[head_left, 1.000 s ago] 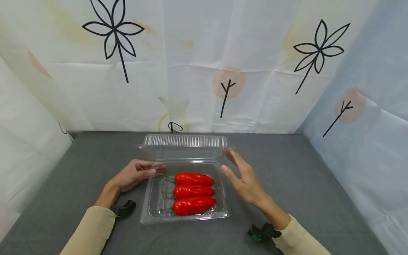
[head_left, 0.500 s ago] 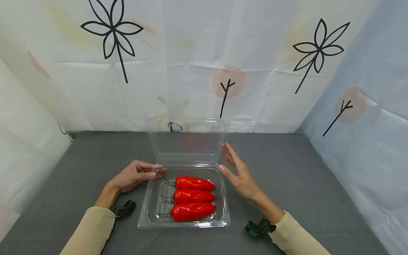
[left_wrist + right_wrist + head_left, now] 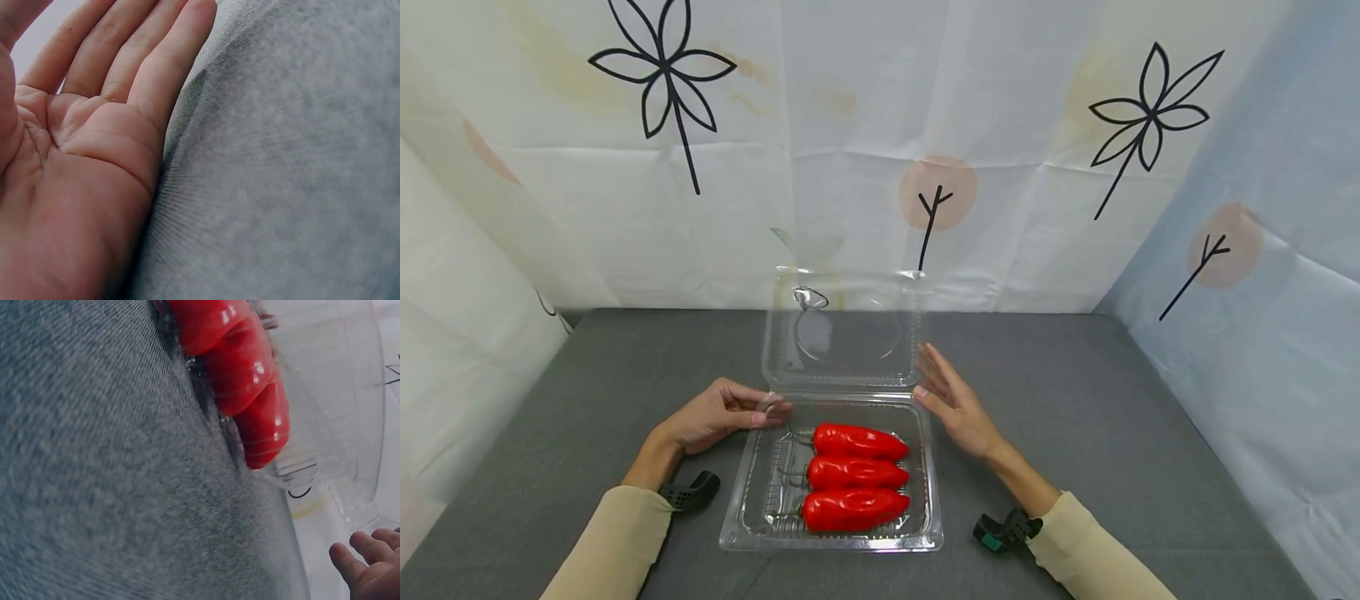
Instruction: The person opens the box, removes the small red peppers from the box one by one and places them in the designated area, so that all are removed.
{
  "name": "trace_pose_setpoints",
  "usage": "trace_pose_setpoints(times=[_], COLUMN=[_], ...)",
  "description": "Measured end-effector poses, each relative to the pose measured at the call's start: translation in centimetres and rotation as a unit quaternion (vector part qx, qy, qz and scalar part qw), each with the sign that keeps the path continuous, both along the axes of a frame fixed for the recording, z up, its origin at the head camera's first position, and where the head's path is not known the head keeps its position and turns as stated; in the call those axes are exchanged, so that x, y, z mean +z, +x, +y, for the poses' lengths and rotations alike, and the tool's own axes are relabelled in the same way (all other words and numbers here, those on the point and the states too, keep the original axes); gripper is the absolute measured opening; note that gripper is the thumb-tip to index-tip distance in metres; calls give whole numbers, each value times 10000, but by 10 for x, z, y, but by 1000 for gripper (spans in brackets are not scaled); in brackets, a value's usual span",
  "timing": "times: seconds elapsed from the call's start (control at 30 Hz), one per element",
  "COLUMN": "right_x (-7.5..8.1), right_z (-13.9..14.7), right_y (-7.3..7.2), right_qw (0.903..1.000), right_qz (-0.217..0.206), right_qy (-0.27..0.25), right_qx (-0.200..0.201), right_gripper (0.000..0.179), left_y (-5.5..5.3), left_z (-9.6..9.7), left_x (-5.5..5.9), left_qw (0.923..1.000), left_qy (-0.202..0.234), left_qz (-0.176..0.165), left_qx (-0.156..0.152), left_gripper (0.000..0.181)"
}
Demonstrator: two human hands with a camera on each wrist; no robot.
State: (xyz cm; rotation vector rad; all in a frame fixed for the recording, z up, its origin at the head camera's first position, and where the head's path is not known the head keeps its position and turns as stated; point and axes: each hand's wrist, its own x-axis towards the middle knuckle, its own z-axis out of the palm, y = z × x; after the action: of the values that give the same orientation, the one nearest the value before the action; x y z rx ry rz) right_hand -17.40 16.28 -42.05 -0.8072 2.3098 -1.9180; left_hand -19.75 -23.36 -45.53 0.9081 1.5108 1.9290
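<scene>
Okay so your left hand (image 3: 721,414), fingers straight, touches the clear box (image 3: 831,544) with three red peppers (image 3: 857,472); your right hand (image 3: 961,414), fingers relaxed, is by the raised lid (image 3: 846,332).

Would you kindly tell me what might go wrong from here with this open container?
The clear lid stands raised, so it might drop shut if knocked by the right hand beside it. The three red peppers lie side by side, so they could slide if the left hand at the rear corner tugs the clear tray.
</scene>
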Motion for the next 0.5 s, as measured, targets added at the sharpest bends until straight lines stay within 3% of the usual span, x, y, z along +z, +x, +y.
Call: trace_pose_setpoints(times=[0.17,0.5], right_x=[-5,-12], right_z=[0,0], right_y=[-3,-6], right_qw=[9990,9957], right_qz=[-443,-908], right_qy=[-39,113], right_qx=[47,149], right_gripper=[71,71], left_y=[1,-1], left_z=[0,-1], left_x=[0,-3], left_qw=[9998,9994], left_qy=[-187,-303], left_qz=[14,65], left_qx=[120,160], left_gripper=[36,37])
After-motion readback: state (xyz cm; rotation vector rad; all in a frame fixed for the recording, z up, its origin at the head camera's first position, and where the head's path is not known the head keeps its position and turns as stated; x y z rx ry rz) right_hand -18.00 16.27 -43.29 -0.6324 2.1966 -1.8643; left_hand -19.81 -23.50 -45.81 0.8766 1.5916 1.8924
